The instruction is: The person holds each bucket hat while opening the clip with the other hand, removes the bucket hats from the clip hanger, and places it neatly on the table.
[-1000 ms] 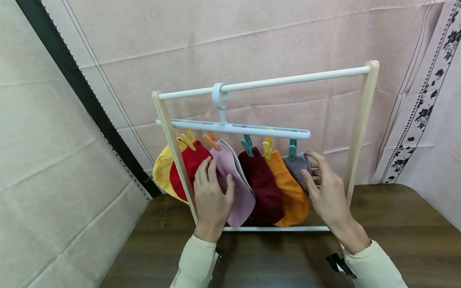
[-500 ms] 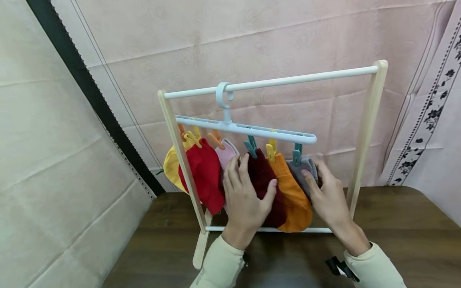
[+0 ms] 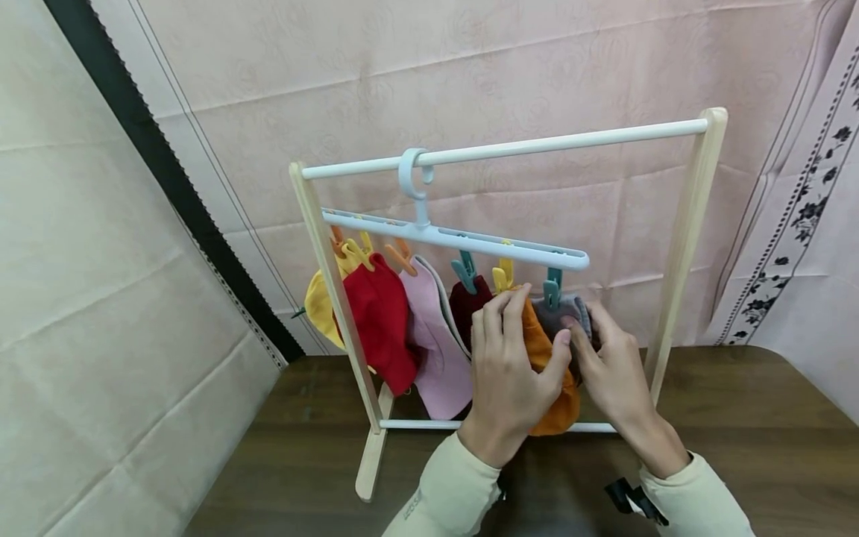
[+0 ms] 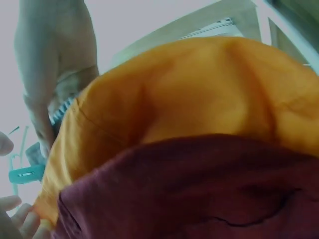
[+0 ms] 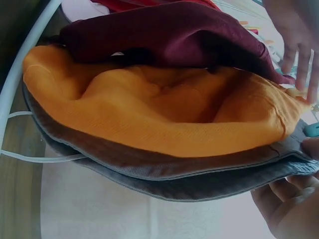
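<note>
Several coloured hats hang by clips from a pale blue hanger [image 3: 456,240] on a small rack [image 3: 570,140]. My left hand [image 3: 526,332] lies with fairly straight fingers on the orange hat [image 3: 557,403], thumb reaching toward the grey hat [image 3: 572,307]. My right hand [image 3: 593,335] pinches the grey hat under its teal clip [image 3: 552,287], thumb in front and fingers behind. The left wrist view is filled by the orange hat [image 4: 199,89] and the maroon hat [image 4: 199,189]. From the right wrist, maroon [image 5: 164,35], orange [image 5: 164,114] and grey [image 5: 164,174] hats lie stacked.
Yellow [image 3: 318,306], red [image 3: 382,328] and pink [image 3: 436,350] hats hang to the left, the maroon one [image 3: 463,302] beside them. The rack stands on a dark wooden table [image 3: 738,418] against a pink cloth backdrop. A pale wooden post [image 3: 681,246] rises just right of my right hand.
My left hand has slid rightward from the red and pink hats, over the maroon hat, onto the orange one. The right hand has stayed on the grey hat.
</note>
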`<action>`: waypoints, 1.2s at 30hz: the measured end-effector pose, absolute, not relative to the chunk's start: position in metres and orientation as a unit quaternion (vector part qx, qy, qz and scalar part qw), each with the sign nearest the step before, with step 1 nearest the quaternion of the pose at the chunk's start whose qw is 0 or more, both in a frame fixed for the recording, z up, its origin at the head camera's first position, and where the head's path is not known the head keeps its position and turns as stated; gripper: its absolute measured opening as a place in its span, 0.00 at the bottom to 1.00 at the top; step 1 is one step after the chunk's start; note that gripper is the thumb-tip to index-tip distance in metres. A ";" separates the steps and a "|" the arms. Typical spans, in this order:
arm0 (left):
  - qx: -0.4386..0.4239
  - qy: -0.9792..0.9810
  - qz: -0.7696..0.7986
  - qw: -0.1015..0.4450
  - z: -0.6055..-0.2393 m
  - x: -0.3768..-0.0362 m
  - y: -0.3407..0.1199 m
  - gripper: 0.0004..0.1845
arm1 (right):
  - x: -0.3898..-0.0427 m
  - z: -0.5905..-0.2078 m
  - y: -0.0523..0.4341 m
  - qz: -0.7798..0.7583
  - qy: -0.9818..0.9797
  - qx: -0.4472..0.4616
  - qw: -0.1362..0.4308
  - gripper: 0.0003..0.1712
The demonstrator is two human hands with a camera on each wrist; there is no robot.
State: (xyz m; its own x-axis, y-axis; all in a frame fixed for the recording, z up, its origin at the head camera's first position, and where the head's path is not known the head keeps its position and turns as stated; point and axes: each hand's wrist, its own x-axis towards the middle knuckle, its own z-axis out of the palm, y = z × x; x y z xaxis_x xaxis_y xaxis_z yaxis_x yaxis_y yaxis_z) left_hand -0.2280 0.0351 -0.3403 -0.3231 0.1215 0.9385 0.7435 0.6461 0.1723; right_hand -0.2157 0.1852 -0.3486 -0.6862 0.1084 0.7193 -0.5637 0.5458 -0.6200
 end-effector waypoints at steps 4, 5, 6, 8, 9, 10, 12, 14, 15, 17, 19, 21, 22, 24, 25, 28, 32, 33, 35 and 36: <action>-0.303 -0.752 -0.334 0.480 -0.333 -0.227 0.040 0.30 | -0.215 -0.350 0.186 0.452 -0.799 0.144 0.369 0.11; -0.306 -0.753 -0.341 0.472 -0.331 -0.227 0.041 0.29 | -0.215 -0.350 0.186 0.451 -0.799 0.144 0.370 0.11; -0.307 -0.755 -0.346 0.464 -0.330 -0.227 0.041 0.28 | -0.216 -0.351 0.186 0.452 -0.799 0.146 0.370 0.11; -0.306 -0.760 -0.356 0.450 -0.327 -0.227 0.042 0.26 | -0.216 -0.351 0.186 0.453 -0.797 0.150 0.370 0.11; -0.303 -0.763 -0.360 0.443 -0.326 -0.227 0.042 0.25 | -0.216 -0.351 0.185 0.454 -0.796 0.152 0.371 0.11; -0.303 -0.765 -0.365 0.436 -0.324 -0.227 0.041 0.25 | -0.216 -0.351 0.185 0.454 -0.795 0.154 0.371 0.11; -0.302 -0.770 -0.379 0.414 -0.319 -0.227 0.041 0.23 | -0.217 -0.351 0.185 0.450 -0.795 0.157 0.374 0.11; -0.306 -0.774 -0.399 0.385 -0.313 -0.228 0.040 0.23 | -0.217 -0.350 0.186 0.445 -0.797 0.156 0.378 0.12; -0.310 -0.773 -0.412 0.369 -0.311 -0.229 0.040 0.23 | -0.217 -0.350 0.186 0.443 -0.798 0.155 0.377 0.12; -0.316 -0.772 -0.435 0.340 -0.307 -0.230 0.039 0.22 | -0.217 -0.350 0.187 0.441 -0.801 0.151 0.375 0.11; -0.321 -0.771 -0.448 0.320 -0.305 -0.231 0.038 0.22 | -0.216 -0.351 0.187 0.443 -0.803 0.147 0.371 0.11; -0.325 -0.768 -0.459 0.308 -0.303 -0.233 0.037 0.21 | -0.215 -0.352 0.188 0.443 -0.804 0.145 0.369 0.11; -0.325 -0.767 -0.461 0.305 -0.303 -0.233 0.037 0.20 | -0.215 -0.352 0.188 0.443 -0.804 0.144 0.368 0.11; -0.329 -0.765 -0.467 0.299 -0.302 -0.235 0.036 0.19 | -0.215 -0.352 0.187 0.442 -0.804 0.142 0.371 0.11; -0.330 -0.763 -0.470 0.296 -0.302 -0.236 0.035 0.19 | -0.215 -0.352 0.187 0.443 -0.804 0.141 0.372 0.11; -0.333 -0.762 -0.474 0.289 -0.301 -0.237 0.034 0.18 | -0.215 -0.352 0.187 0.450 -0.798 0.139 0.376 0.10; -0.341 -0.760 -0.480 0.276 -0.299 -0.239 0.032 0.19 | -0.216 -0.350 0.186 0.465 -0.783 0.142 0.388 0.11; -0.343 -0.758 -0.483 0.273 -0.298 -0.240 0.032 0.19 | -0.216 -0.349 0.186 0.466 -0.781 0.142 0.392 0.12; -0.344 -0.759 -0.484 0.268 -0.298 -0.242 0.032 0.19 | -0.217 -0.347 0.185 0.464 -0.779 0.142 0.398 0.13; -0.344 -0.760 -0.482 0.266 -0.297 -0.243 0.031 0.20 | -0.217 -0.346 0.185 0.464 -0.779 0.142 0.398 0.13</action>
State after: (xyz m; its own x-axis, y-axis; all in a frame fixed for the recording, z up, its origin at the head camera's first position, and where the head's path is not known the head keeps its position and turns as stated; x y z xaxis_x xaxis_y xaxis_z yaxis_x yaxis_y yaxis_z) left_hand -0.2430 0.0313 -0.2972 -0.6212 0.2665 0.7369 0.7802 0.2986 0.5497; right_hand -0.2173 0.1851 -0.3456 -0.6427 0.1486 0.7515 -0.5901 0.5295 -0.6094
